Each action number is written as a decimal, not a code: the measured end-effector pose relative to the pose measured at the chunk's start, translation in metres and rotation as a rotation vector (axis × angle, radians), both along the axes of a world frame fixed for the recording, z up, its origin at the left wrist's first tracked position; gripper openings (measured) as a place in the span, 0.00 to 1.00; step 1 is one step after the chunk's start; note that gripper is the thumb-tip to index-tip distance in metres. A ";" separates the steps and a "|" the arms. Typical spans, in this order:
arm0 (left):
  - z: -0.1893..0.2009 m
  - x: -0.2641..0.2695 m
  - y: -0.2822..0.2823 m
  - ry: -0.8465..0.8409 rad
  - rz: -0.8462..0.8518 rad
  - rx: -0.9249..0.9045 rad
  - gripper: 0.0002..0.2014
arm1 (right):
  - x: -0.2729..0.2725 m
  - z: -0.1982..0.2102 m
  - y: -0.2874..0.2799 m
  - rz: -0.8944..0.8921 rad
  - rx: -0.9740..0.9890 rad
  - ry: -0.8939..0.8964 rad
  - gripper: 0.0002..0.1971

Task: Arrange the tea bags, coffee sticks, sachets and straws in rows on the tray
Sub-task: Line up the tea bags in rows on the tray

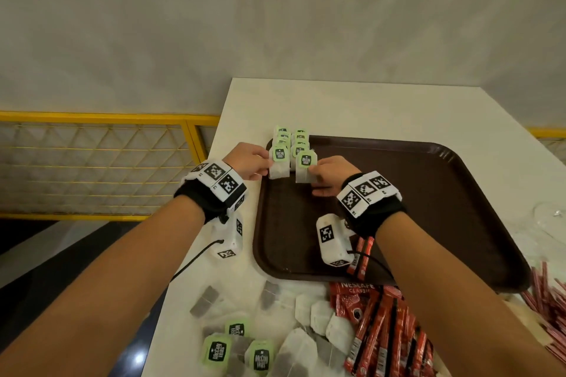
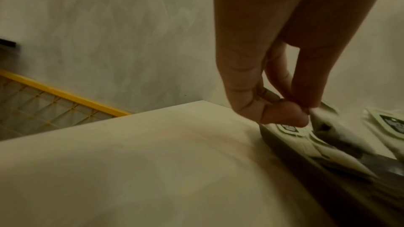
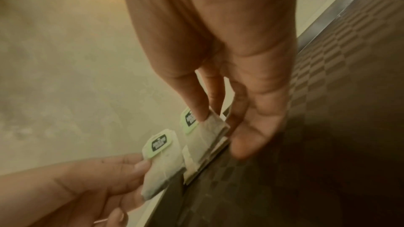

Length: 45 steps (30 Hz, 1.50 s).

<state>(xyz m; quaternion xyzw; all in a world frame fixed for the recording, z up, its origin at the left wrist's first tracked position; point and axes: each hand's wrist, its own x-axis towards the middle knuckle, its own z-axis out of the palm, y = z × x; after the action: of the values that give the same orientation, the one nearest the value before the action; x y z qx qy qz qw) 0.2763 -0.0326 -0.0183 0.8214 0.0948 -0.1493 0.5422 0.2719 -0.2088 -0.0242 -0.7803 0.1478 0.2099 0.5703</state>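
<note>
Brown tray [image 1: 428,193] under both hands. Left hand [image 1: 249,161] pinches tea bag [image 1: 278,167] at tray's far left corner; right hand [image 1: 332,173] pinches second tea bag [image 1: 304,170] just beside it. Two short rows of green-tagged bags [image 1: 291,139] just beyond fingertips. Loose tea bags [image 1: 306,318] and red coffee sticks [image 1: 382,330] on white table [image 1: 367,107], back near elbows.
</note>
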 end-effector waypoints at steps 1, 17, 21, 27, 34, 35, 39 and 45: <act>-0.003 0.005 0.000 -0.011 -0.003 0.041 0.04 | 0.003 -0.002 0.000 0.003 -0.046 -0.026 0.17; -0.007 0.022 -0.009 -0.177 -0.033 0.403 0.17 | 0.033 -0.016 0.008 0.071 -0.284 -0.098 0.12; -0.009 0.014 -0.011 -0.246 -0.106 0.464 0.20 | 0.034 -0.020 0.006 0.020 -0.308 -0.114 0.13; -0.018 0.011 -0.014 -0.250 -0.231 0.624 0.26 | 0.035 -0.019 0.006 0.023 -0.351 -0.138 0.09; -0.021 0.014 -0.015 -0.298 -0.246 0.664 0.23 | 0.034 -0.021 0.007 -0.001 -0.340 -0.169 0.13; -0.021 0.014 -0.015 -0.299 -0.244 0.667 0.23 | 0.034 -0.021 0.007 -0.003 -0.327 -0.166 0.12; -0.023 0.014 -0.016 -0.305 -0.229 0.664 0.23 | 0.034 -0.021 0.004 -0.004 -0.269 -0.142 0.08; -0.025 0.013 -0.016 -0.314 -0.221 0.663 0.22 | 0.031 -0.020 0.005 -0.026 -0.208 -0.126 0.06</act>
<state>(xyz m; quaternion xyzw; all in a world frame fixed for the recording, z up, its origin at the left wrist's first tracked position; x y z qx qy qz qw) 0.2896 -0.0483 -0.0429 0.9703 -0.0352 -0.0404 0.2358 0.3030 -0.2043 -0.0447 -0.8451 0.1426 0.1365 0.4969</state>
